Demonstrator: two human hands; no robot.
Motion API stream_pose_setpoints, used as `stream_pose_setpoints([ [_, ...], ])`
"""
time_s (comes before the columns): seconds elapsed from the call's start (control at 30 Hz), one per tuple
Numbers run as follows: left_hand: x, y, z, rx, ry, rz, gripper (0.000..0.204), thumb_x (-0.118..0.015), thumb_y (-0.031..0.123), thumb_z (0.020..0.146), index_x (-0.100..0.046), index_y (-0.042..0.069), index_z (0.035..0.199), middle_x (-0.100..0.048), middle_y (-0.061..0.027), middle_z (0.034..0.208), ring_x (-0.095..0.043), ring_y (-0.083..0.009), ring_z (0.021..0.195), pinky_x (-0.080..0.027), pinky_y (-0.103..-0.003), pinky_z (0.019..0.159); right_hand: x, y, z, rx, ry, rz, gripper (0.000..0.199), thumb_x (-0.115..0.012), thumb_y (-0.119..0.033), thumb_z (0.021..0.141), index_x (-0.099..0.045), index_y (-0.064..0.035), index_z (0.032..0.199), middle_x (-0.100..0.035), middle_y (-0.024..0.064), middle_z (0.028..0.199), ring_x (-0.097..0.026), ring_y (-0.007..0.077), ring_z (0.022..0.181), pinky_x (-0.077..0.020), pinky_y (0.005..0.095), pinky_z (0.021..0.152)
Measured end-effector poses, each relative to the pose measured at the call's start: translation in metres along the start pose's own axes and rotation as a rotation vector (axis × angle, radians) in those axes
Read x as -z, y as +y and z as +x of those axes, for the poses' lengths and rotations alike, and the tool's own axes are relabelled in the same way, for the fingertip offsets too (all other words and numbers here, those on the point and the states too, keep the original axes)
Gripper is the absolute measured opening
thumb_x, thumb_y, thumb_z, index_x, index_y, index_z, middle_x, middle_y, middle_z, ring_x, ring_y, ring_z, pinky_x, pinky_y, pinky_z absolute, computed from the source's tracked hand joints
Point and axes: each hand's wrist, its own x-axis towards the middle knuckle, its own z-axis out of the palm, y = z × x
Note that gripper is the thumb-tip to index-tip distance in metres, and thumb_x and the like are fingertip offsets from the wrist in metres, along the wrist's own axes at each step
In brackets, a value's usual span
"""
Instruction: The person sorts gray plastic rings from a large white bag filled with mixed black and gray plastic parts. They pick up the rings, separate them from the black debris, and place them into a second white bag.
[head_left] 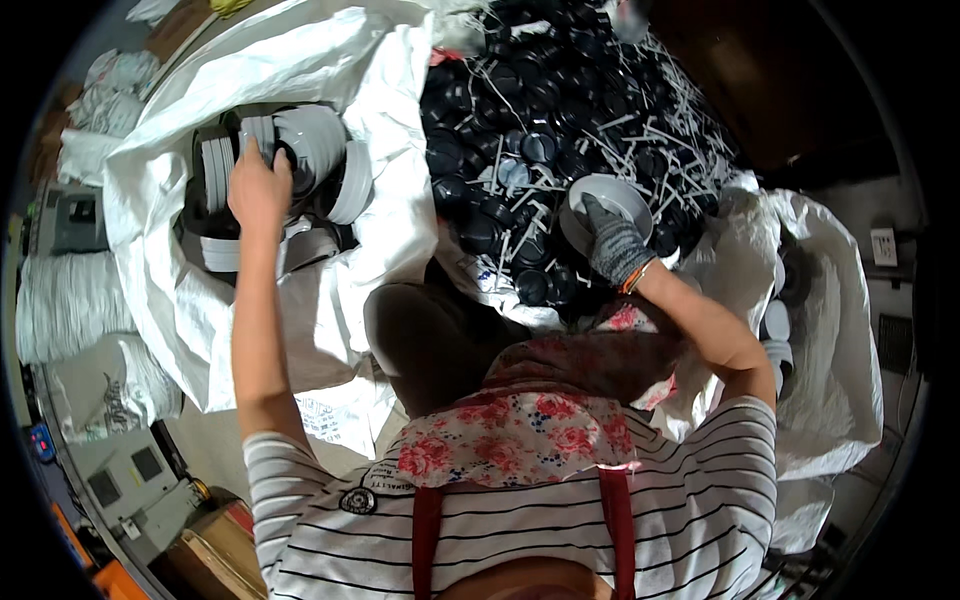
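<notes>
Inside the left white sack [395, 150], left hand [262, 190] touches grey round parts [312, 138], grip unclear; gloved right hand [614, 242] pinches grey bowl [622, 196].

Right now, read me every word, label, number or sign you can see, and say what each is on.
Striped shirt: small dark lettering on the chest, which I won't copy out.
Round black badge: pale markings, too small to read.
White sacking at the lower left: faint print, too blurred to read.
I can make out no other wording clearly.
</notes>
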Motion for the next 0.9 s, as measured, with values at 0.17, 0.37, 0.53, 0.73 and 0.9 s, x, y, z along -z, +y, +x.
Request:
stream_pose_setpoints([
  [0.17, -0.056, 0.046, -0.121, -0.008, -0.634, -0.997, 0.023, -0.068, 0.022, 0.080, -0.068, 0.001, 0.088, -0.067, -0.0063, 0.079, -0.060, -0.0102, 0.076, -0.048, -0.026, 0.070, -0.007, -0.015, 0.008, 0.209, -0.263, -0.087, 0.030, -0.061, -0.018, 0.071, -0.061, 0.0004, 0.095, -0.065, 0.0216, 0.085, -0.063, 0.0374, 0.080, -0.0505, 0.0449, 0.068],
  [0.37, -0.056, 0.145, -0.190, 0.415, -0.850, -1.422, 0.047, -0.076, 0.028, 0.075, -0.059, -0.004, 0.105, -0.063, -0.0092, 0.093, -0.058, -0.0147, 0.083, -0.046, -0.027, 0.078, -0.022, -0.038, -0.003, 0.261, -0.179, -0.262, 0.024, -0.053, -0.015, 0.074, -0.063, -0.0012, 0.092, -0.064, 0.0202, 0.084, -0.062, 0.0343, 0.083, -0.0500, 0.0422, 0.073],
  [0.53, -0.100, 0.184, -0.212, 0.668, -1.041, -1.426, 0.040, -0.070, 0.025, 0.080, -0.057, -0.003, 0.105, -0.060, -0.0062, 0.091, -0.054, -0.0127, 0.081, -0.045, -0.028, 0.075, 0.011, 0.002, 0.061, 0.052, 0.100, -0.026, 0.033, -0.054, -0.028, 0.083, -0.059, -0.0034, 0.105, -0.063, 0.0232, 0.091, -0.061, 0.0354, 0.088, -0.0486, 0.0434, 0.077],
  [0.73, -0.197, 0.238, -0.241, 0.476, -1.261, -1.206, 0.069, -0.071, 0.027, 0.080, -0.039, -0.012, 0.127, -0.062, -0.0116, 0.102, -0.054, -0.0150, 0.095, -0.044, -0.028, 0.081, -0.040, 0.075, 0.141, -0.038, 0.101, -0.096, 0.045, -0.057, -0.025, 0.080, -0.053, -0.0002, 0.118, -0.055, 0.0242, 0.117, -0.053, 0.0334, 0.111, -0.0422, 0.0408, 0.095],
  [0.9, -0.192, 0.241, -0.222, 0.466, -1.278, -1.257, 0.054, -0.067, 0.014, 0.080, -0.045, -0.008, 0.124, -0.063, -0.0096, 0.100, -0.062, -0.0159, 0.077, -0.045, -0.027, 0.065, -0.023, 0.066, 0.131, -0.103, 0.039, -0.179, 0.038, -0.055, -0.016, 0.076, -0.056, -0.0030, 0.112, -0.062, 0.0226, 0.106, -0.059, 0.0356, 0.100, -0.0477, 0.0414, 0.087],
])
